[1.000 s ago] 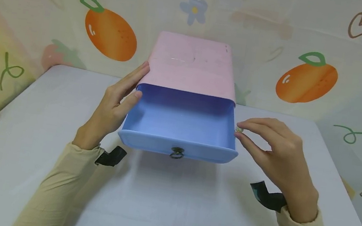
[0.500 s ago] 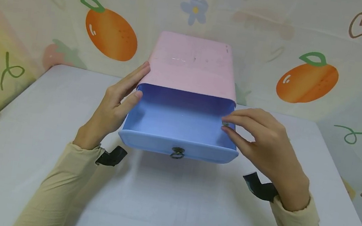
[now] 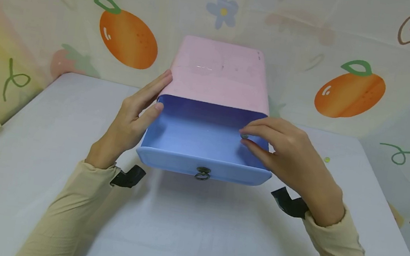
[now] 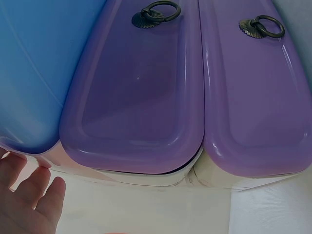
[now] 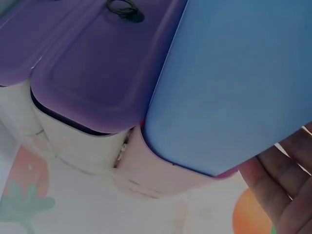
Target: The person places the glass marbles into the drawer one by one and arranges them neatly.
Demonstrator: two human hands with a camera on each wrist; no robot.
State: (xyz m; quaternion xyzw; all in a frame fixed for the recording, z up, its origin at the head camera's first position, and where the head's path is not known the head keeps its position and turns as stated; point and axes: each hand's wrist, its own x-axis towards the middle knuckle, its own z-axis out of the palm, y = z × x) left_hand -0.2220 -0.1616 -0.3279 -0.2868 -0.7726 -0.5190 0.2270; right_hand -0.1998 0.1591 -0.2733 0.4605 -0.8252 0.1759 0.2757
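Note:
A pink drawer cabinet (image 3: 220, 73) stands with its top blue drawer (image 3: 203, 166) pulled out; a dark ring handle (image 3: 202, 174) hangs on the drawer's front. My left hand (image 3: 127, 123) rests along the cabinet's left side, fingers extended and thumb beside the drawer opening. Over the right part of the drawer, my right hand (image 3: 288, 153) pinches a small greyish-green piece (image 3: 244, 136) between thumb and fingertips, its kind too small to tell. Both wrist views show the hands, left (image 4: 29, 195) and right (image 5: 278, 190), beside the blue drawer.
Two purple drawers, one nearer the blue drawer (image 4: 136, 92) and one farther off (image 4: 256, 92), sit closed below it, each with a ring handle. A small yellow-green round piece (image 3: 327, 159) lies on the white table (image 3: 190, 231) right of the cabinet. A fruit-print cloth (image 3: 298, 49) hangs behind.
My right hand has moved left from beside the drawer to over its inside, carrying the small piece. The yellow-green piece on the table has come into view. The left hand stays put.

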